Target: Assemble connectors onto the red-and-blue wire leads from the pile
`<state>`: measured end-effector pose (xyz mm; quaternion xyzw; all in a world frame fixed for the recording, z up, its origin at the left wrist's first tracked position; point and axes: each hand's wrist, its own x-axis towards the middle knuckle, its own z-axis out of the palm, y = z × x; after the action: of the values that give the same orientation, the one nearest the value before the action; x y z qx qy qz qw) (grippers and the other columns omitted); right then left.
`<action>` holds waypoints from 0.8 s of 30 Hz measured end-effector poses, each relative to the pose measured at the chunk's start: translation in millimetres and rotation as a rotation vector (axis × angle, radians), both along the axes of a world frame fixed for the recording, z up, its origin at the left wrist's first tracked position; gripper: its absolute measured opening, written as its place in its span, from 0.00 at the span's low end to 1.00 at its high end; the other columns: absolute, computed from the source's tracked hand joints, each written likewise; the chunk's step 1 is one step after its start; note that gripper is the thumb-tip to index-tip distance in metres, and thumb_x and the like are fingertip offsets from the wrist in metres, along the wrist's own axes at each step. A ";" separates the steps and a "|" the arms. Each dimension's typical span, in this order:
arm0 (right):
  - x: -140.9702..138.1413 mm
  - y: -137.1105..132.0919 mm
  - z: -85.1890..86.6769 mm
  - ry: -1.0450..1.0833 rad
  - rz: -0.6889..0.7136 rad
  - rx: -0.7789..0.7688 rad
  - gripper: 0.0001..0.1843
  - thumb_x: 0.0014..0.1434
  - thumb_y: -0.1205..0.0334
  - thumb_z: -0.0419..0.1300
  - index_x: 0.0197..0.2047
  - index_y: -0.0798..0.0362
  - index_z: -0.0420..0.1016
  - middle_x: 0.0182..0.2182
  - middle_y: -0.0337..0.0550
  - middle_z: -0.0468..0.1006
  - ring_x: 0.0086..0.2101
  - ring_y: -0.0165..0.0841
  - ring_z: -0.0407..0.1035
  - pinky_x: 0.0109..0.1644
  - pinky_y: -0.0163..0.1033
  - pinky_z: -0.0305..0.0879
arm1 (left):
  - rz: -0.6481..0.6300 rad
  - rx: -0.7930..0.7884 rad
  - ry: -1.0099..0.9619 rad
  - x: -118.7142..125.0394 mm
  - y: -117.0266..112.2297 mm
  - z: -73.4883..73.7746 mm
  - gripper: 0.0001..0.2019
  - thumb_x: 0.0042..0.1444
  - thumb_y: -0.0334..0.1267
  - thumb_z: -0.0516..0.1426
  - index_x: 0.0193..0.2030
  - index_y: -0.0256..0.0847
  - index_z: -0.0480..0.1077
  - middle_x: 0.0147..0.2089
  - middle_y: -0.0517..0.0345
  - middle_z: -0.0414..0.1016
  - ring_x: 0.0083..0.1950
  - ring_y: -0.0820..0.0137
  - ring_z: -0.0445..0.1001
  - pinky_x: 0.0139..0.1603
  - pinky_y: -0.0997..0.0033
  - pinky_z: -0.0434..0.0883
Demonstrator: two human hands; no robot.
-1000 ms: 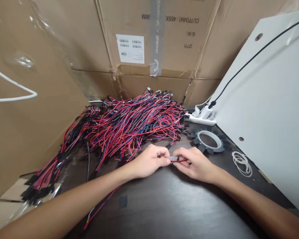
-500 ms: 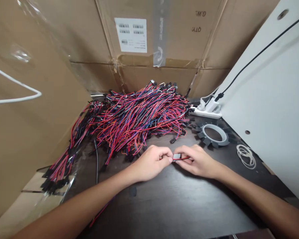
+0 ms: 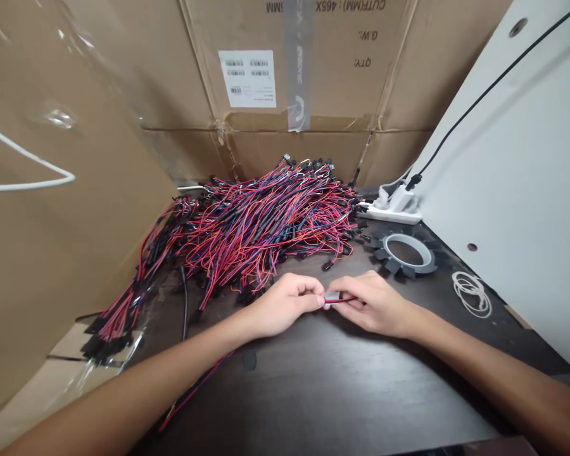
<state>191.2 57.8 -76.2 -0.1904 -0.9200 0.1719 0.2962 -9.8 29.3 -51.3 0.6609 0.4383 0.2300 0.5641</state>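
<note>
Wires [image 3: 342,300]: one thin pair at least, a red strand and a dark one, stretched between the left hand [image 3: 289,305] and the right hand [image 3: 371,304], just above the dark brown tabletop [image 3: 323,392].
Tape piece [image 3: 333,295]: one, small, grey and rectangular, against the wires in the gap between the hands.
Left grip: one thumb and forefinger pinched together on the wires, at the tape's near end.
Right grip: fingers curled and clamped on the wires; exact fingertip contact partly hidden.
Wire heap [image 3: 266,228]: one large pile of red, blue and black leads with black connectors, too many to count, behind the left hand.
Tape ring [image 3: 426,256]: one, pale grey, roughly a dozen dark grey tabs around its rim, beyond the right hand.
White coiled cord [image 3: 472,294]: one, right of the ring.
White plastic power strip [image 3: 399,216]: one, two white plugs seated.
Dark square patch [image 3: 249,360]: one, flat on the tabletop.
</note>
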 end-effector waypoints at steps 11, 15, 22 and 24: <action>-1.4 -4.5 0.2 0.038 0.038 -0.148 0.05 0.62 0.64 0.56 0.39 0.57 0.71 0.22 0.39 0.74 0.20 0.27 0.65 0.26 0.32 0.57 | -0.045 -0.098 -0.056 -5.1 1.5 4.4 0.09 0.53 0.39 0.54 0.27 0.36 0.66 0.22 0.68 0.57 0.25 0.77 0.52 0.28 0.75 0.51; -4.1 -7.7 2.5 0.042 0.027 -0.244 0.07 0.62 0.62 0.56 0.38 0.56 0.71 0.21 0.37 0.73 0.19 0.25 0.61 0.24 0.30 0.55 | -0.062 -0.122 -0.074 -6.1 1.2 3.6 0.09 0.53 0.39 0.54 0.26 0.36 0.65 0.19 0.69 0.54 0.22 0.78 0.49 0.25 0.75 0.49; -3.3 -5.1 5.2 0.048 0.004 -0.257 0.07 0.61 0.61 0.58 0.36 0.57 0.69 0.16 0.30 0.63 0.17 0.22 0.53 0.20 0.28 0.49 | -0.101 -0.065 -0.029 -4.8 3.2 2.8 0.10 0.55 0.39 0.53 0.27 0.36 0.64 0.19 0.69 0.55 0.21 0.78 0.51 0.23 0.76 0.50; -2.4 -3.5 4.4 0.052 -0.009 -0.259 0.06 0.60 0.61 0.59 0.35 0.56 0.69 0.16 0.29 0.62 0.17 0.22 0.52 0.20 0.28 0.49 | -0.136 0.012 -0.009 -6.2 3.9 2.6 0.10 0.57 0.39 0.52 0.29 0.35 0.66 0.20 0.68 0.56 0.22 0.78 0.52 0.24 0.77 0.51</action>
<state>188.8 54.2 -71.8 -0.2269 -0.8811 0.2929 0.2939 -16.1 33.1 -48.7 0.6914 0.3883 0.1968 0.5767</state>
